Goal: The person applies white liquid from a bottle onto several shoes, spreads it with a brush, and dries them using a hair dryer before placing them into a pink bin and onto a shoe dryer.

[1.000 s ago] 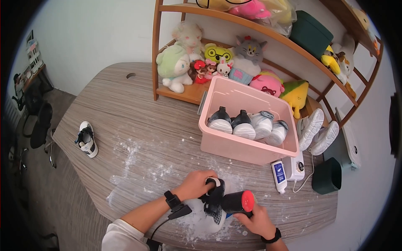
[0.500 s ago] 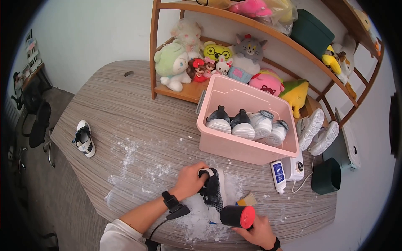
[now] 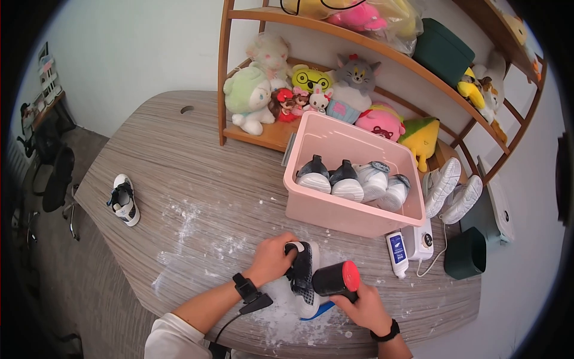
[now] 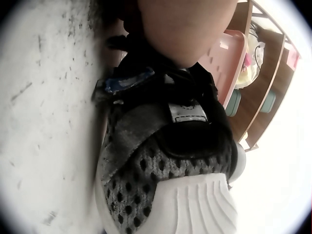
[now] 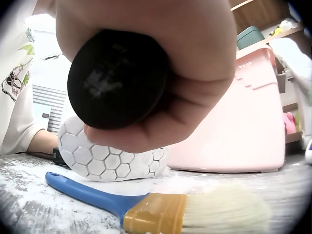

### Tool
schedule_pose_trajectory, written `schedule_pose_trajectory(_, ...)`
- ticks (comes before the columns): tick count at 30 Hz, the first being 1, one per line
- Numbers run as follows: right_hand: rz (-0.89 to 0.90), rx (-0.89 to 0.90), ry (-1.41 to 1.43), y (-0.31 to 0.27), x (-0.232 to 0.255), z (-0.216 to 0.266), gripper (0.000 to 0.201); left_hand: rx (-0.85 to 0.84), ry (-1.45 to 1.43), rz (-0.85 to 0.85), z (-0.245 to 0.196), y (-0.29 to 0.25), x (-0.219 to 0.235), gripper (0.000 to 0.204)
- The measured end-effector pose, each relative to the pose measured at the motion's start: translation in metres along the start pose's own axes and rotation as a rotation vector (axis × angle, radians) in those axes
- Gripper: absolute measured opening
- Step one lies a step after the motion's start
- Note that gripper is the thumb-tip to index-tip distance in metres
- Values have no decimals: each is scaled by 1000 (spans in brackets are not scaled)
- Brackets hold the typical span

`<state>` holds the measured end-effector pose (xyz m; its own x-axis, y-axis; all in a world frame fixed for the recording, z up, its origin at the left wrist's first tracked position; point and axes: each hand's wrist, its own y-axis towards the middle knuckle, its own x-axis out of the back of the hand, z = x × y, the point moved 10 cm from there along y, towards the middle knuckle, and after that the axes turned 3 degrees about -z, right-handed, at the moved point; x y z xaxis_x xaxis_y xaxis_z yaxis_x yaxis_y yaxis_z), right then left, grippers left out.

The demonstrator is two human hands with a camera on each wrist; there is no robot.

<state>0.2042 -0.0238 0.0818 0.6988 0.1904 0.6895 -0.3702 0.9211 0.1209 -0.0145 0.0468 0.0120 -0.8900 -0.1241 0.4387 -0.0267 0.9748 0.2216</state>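
Observation:
My left hand (image 3: 274, 258) grips a black-and-white sneaker (image 3: 304, 278) at its heel opening, some fingers out of sight inside. The sneaker is tipped on its side, its hexagon-patterned white sole (image 5: 105, 158) turned toward my right hand. In the left wrist view its perforated upper (image 4: 136, 180) and ribbed white toe fill the middle. My right hand (image 3: 368, 310) holds a thick black cylinder with a red end (image 3: 350, 276), close beside the sole. Its round black underside (image 5: 117, 80) shows within my curled fingers. A flat brush (image 5: 156, 212) with a blue handle lies on the table below.
White powder (image 3: 185, 221) is strewn over the wooden table. A pink bin (image 3: 341, 215) holds several shoes, with another pair leaning at its right. A white-and-blue tube (image 3: 397, 254), a white device and a dark green bin (image 3: 466, 254) stand right. Another sneaker (image 3: 124, 200) lies left.
The black cylinder first moved from over the sneaker toward its toe, then came back up beside the sole. The sneaker has turned slightly in my left hand. The brush's bristles are now covered.

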Motion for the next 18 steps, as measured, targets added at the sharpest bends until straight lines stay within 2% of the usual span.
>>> schedule_pose_trajectory(2, 48, -166, -6, 8, -3, -1, 49, 0, 10, 7, 2, 0, -3, 19)
schedule_pose_trajectory(4, 17, -131, -34, 15, -1, 3, 49, -40, -2, -11, 2, 0, -3, 18)
schedule_pose_trajectory(11, -60, -73, -247, 46, -4, 1, 50, -4, -18, 21, 2, 0, -3, 17)
schedule_pose_trajectory(18, -111, -91, -208, 68, -3, -6, 51, -35, -1, 10, -2, -1, -2, 16)
